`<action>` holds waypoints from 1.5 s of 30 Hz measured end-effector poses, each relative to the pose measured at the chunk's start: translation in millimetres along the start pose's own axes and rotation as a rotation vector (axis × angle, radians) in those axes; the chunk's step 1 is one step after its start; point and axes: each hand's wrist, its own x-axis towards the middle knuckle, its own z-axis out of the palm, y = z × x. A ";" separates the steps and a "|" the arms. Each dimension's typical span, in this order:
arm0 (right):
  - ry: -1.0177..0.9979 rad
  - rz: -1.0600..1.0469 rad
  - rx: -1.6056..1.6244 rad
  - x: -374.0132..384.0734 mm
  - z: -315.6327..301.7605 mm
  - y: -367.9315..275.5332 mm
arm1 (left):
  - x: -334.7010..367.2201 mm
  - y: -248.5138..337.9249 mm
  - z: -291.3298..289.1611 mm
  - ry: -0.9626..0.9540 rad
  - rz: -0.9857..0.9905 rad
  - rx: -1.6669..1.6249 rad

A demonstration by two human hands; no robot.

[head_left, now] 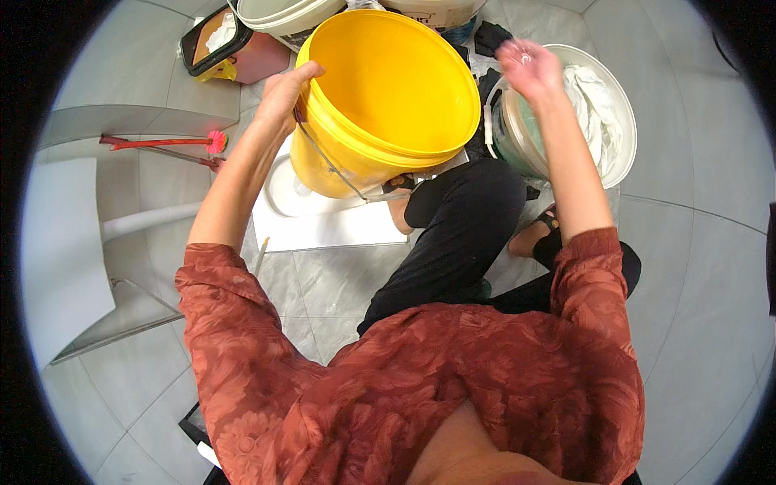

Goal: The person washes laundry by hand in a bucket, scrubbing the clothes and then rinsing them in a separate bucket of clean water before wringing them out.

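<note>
I see the grey tiled floor (695,267) filling most of the frame, and on it, upper centre, the large round yellow plastic bucket (388,89) with a wire handle, tipped toward me so its empty inside shows. Below it lies a white squat toilet pan (323,218), partly covered by the bucket. In the upper right stands a white plastic tub (622,121) stuffed with crumpled white cloth (594,101), a smaller translucent bucket (517,133) just in front of it. Along the top edge sit two more pale tubs (283,16), and in the upper left a pink container with a black-rimmed lid (234,48). At left centre a red-handled brush with a pink head (162,143) lies on the floor. My left hand (284,90) grasps the yellow bucket's rim on its left side, thumb over the edge. My right hand (525,65) is raised in the air above the translucent bucket, apart from everything; it is blurred, fingers loosely curled, and I cannot tell whether it holds anything.
</note>
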 end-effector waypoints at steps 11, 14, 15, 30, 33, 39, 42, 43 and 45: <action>-0.538 -0.319 -1.604 25.4 89.6 197.0 | -14.1 -28.9 -48.3 0.007 -0.050 0.010; -0.131 -0.364 -1.796 24.7 76.6 172.3 | -27.5 -54.2 -97.3 0.044 0.036 -0.083; -0.081 -0.501 -1.739 19.5 72.8 167.1 | -38.5 -60.8 -107.8 0.044 0.068 -0.101; -0.118 -0.180 -1.226 23.0 126.7 245.3 | -170.7 -67.7 -222.6 0.392 -0.142 0.057; -0.188 -0.074 -1.014 26.4 116.1 240.7 | -181.4 -68.2 -237.3 0.364 -0.302 0.049; -0.225 -0.060 -0.845 39.4 103.1 245.8 | -186.1 -80.7 -253.6 0.248 -0.519 0.062; -0.224 -0.069 -1.014 25.7 120.2 246.3 | -172.8 -106.7 -263.8 0.206 -0.629 0.021; -0.232 -0.065 -0.989 19.0 125.7 244.6 | -165.7 -113.9 -264.2 0.198 -0.655 0.025; -0.230 -0.031 -1.075 12.4 132.5 241.9 | -144.5 -139.6 -271.8 0.175 -0.698 0.000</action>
